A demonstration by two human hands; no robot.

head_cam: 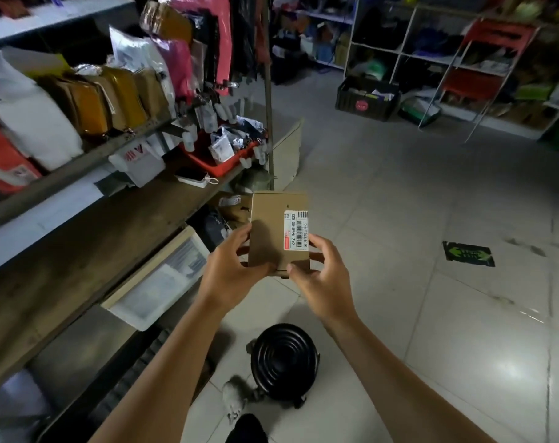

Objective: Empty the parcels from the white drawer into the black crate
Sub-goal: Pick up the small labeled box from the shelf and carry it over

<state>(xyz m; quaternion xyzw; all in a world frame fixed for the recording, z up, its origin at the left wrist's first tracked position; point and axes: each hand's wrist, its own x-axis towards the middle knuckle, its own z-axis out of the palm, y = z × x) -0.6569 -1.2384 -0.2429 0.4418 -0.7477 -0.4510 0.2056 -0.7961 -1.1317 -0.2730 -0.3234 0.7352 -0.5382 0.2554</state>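
Box pinched at its near end by left hand and right hand, fingers curled round it. Keep both holds firm; the crate lies far ahead of them.

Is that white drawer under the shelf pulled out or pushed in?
Pulled out. The white drawer juts from under the wooden shelf over the floor, its open top showing pale parcels inside.

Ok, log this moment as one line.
left hand: grips brown cardboard parcel box | right hand: grips same box | white plastic drawer: pulled out at left | black crate: far, across floor
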